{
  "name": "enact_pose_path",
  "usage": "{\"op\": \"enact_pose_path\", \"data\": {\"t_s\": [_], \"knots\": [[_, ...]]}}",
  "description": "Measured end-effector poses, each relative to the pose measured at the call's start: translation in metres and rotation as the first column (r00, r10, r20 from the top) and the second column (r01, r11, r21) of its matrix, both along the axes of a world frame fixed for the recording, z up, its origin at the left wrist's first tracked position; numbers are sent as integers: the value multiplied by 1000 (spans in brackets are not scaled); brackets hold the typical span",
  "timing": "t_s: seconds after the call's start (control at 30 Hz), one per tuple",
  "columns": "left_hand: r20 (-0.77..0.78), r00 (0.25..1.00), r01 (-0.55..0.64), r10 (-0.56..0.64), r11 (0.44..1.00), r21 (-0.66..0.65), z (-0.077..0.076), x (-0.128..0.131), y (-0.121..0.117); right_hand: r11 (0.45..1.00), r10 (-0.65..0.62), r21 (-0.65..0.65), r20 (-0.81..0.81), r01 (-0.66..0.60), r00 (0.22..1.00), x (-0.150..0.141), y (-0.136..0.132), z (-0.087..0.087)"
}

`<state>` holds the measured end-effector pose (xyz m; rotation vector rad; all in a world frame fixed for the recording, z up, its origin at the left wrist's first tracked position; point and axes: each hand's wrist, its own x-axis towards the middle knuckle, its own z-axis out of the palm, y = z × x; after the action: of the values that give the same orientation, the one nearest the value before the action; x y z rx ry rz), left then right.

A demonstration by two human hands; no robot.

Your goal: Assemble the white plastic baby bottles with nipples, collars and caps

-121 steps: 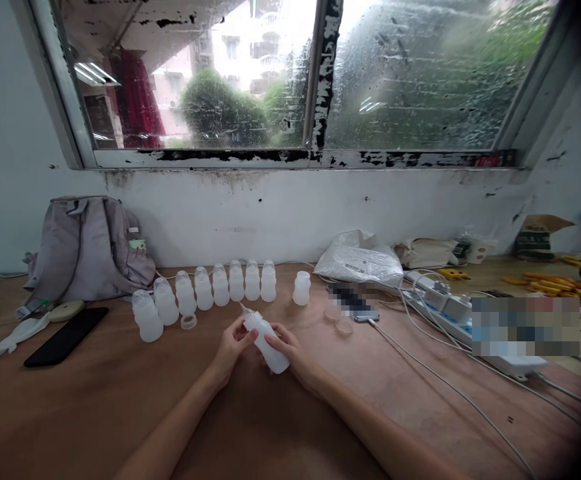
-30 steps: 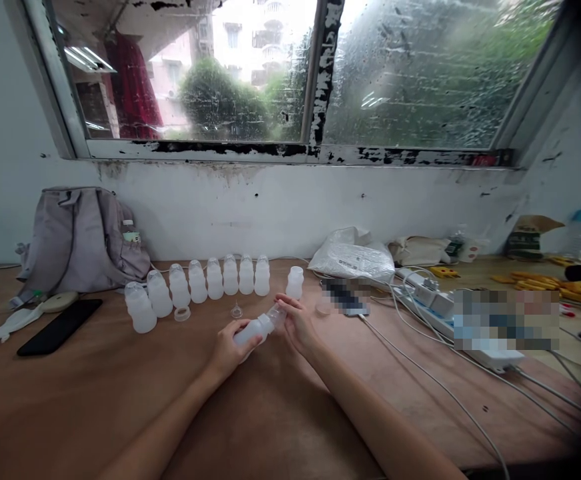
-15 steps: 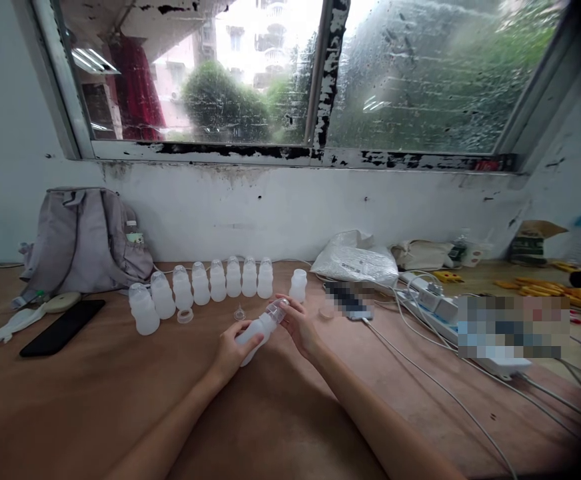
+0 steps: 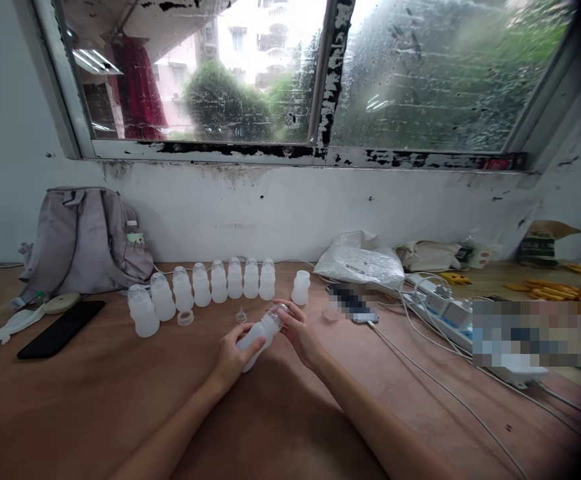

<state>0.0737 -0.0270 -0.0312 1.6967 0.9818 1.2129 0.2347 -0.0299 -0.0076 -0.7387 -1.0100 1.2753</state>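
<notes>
My left hand [image 4: 234,353] is wrapped round the frosted body of a baby bottle [image 4: 256,337], which tilts up to the right. At the bottle's upper end, the fingers of my right hand [image 4: 298,330] are closed on its clear domed cap [image 4: 276,311]. Whether the cap is fully seated, I cannot tell. Just beyond my left hand a clear teat [image 4: 241,315] stands on the table. A translucent ring [image 4: 185,318] lies in front of a curved row of capped baby bottles [image 4: 219,283]. Apart from the row, an uncapped bottle [image 4: 301,290] stands upright.
Right of my hands are a pale disc [image 4: 331,312], a partly blurred phone [image 4: 365,317] on a cable and a power strip [image 4: 500,360] with several cords. A plastic bag [image 4: 360,259] lies by the wall. At left are a backpack [image 4: 85,240] and a black slab [image 4: 62,330].
Earlier the bottle carried the teat and leaned the other way. The teat now stands on the table, one disc at right is gone, and the domed cap has come down onto the bottle's top.
</notes>
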Motion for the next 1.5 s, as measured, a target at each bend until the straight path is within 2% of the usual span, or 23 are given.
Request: {"op": "enact_pose_path", "data": {"t_s": [0.37, 0.7, 0.9, 1.27, 1.37, 1.5], "knots": [[-10, 1000, -17, 18, 997, 73, 3, -8, -8, 996, 49, 63, 116, -56, 992, -4, -9, 1], [-17, 999, -40, 41, 997, 70, 1, -6, -6, 996, -6, 86, 204, -12, 979, -4, -7, 0], [-42, 998, -49, 54, 992, 112, 5, -7, -11, 995, 91, 35, 148, -97, 985, -5, -9, 1], [-38, 997, -69, 73, 993, 96, 7, -5, -8, 995, 95, 8, 97, -96, 991, -11, -11, 2], [-63, 997, -41, 50, 991, 128, 9, -3, -9, 996, 88, 15, 99, -90, 991, -12, -11, 2], [-114, 993, 50, -28, 979, 198, 8, 0, -13, 995, 63, 57, 209, -77, 976, -13, -13, 1]]}}
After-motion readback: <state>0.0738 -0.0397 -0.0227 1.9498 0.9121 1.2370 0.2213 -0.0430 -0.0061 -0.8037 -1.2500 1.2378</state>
